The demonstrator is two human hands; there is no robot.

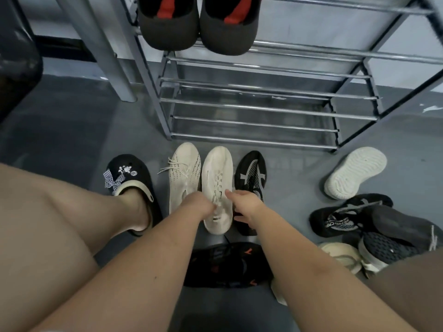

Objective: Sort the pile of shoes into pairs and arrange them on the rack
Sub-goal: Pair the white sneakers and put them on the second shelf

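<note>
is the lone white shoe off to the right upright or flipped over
Flipped over. The white shoe lies on the floor right of the rack with its treaded sole facing up.

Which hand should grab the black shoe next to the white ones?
The right hand. It already lies over the black shoe, while the left hand is busy on the white shoe beside it.
</note>
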